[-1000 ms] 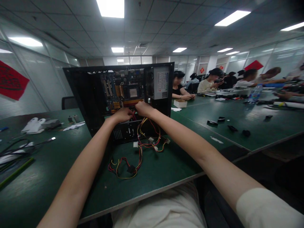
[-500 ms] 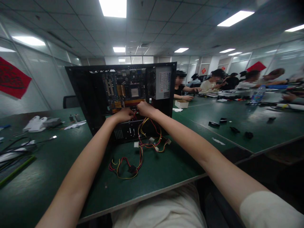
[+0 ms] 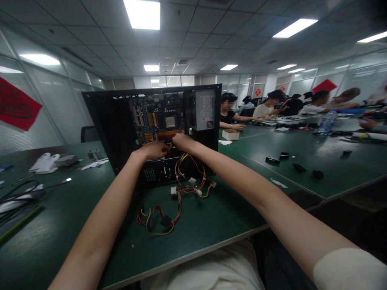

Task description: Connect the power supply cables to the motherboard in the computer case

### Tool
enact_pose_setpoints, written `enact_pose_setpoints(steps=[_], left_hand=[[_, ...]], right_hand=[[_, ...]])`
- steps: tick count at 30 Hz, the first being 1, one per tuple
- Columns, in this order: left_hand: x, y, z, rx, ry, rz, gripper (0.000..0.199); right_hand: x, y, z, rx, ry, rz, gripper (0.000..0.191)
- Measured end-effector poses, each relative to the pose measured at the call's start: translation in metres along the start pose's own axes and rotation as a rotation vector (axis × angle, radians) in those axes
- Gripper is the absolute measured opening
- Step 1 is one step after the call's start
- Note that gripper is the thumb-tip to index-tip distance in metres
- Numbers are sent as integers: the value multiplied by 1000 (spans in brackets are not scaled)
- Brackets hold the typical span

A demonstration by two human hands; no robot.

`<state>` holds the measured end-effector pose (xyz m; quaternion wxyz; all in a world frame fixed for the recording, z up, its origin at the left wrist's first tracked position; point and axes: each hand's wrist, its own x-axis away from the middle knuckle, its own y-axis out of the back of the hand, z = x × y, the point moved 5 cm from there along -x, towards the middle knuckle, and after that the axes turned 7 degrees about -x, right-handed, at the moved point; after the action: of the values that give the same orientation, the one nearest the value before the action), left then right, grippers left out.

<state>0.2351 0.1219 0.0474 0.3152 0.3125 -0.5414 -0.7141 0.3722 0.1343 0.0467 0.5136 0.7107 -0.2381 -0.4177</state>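
An open black computer case (image 3: 104, 133) stands on the table in front of me, its inside facing me. In it are a motherboard (image 3: 155, 108) and, at the upper right, a silver power supply (image 3: 206, 108). Both hands reach into the lower middle, just below the orange memory slots. My left hand (image 3: 155, 150) has its fingers curled at red cables (image 3: 170, 150). Close on its right, my right hand (image 3: 183, 142) is closed at the same cables, fingertips partly hidden. Yellow, red and black power leads (image 3: 179, 197) with white connectors spill over the case's lower edge onto the table.
Left on the green table (image 3: 211, 225) lie black cables (image 3: 24, 189), a white plastic bag (image 3: 45, 162) and a grey box (image 3: 66, 160). To the right are a small open carton (image 3: 230, 134), several black parts (image 3: 299, 167) and a bottle (image 3: 326, 121). Co-workers sit farther back.
My view has tilted up slightly, so the case sits lower in the picture. Both hands stay at the cables, with hardly any other movement.
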Motion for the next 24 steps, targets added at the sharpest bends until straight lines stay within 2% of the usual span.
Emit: enact_pose_setpoints(steps=[7,10,13,15,17,18,20,22,24], left_hand=[[4,2,-6,-22,-14,23,36],[18,11,-14,-27,-10,15,38],[55,29,-34,13,-97,-74,36],[95,42,-48,71,-178,-121,34],[144,53,-51,104,-163,-161,36],[171,58,-45,99,-106,-172,38],[227,63,-16,90,86,-199,38],[284,61,34,70,400,-220,43],[337,47,89,-5,719,-195,46]], right_hand=[[-2,-3,-5,2,20,8,35],[-2,-7,-6,-3,18,0,34],[-2,-11,-6,-21,9,2,32],[-3,-14,-8,-38,-1,0,32],[-4,-17,-10,-55,-17,-10,34],[-4,-18,-12,-62,-26,-13,35],[-5,-20,-14,-76,-42,-14,35],[-4,-21,-14,-88,-47,-12,36],[-3,-20,-14,-94,-50,-12,37]])
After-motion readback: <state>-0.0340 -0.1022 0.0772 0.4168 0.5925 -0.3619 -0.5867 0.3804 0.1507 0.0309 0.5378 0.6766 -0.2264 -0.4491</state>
